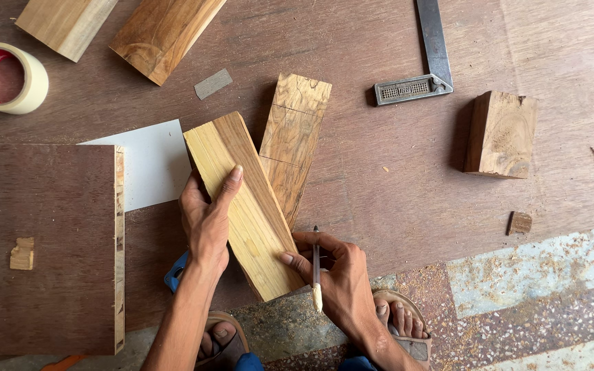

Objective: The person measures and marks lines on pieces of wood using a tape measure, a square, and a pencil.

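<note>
**Holding a pale plank with a pencil in hand: where it could slip**

Gripping the yellowish plank (245, 206) from its left side, the left hand (206, 220) is clamped on the wood, fingers laid up its face and thumb hooked behind the edge; the right hand (335, 275) is closed round a pencil (316, 268), its forefinger touching the plank's lower right edge. The plank lies tilted on the brown work board (379, 185), its near end reaching the board's edge above the sawdust-strewn floor (537, 295), and its right edge rests against a darker knotted plank (291, 148).

My judgement of the risks: the plank could pivot if the left hand eases, since only one side is held and the near end sits at the board's edge; the darker plank beside it could be nudged and shift the pale one with it; the pencil (held rather loosely, tip upward) might wander off any line without a guide, the metal try square (424, 65) lying well apart; bare toes in sandals (403, 326) sit just below the plank's end, so a dropped piece could land there.
</note>
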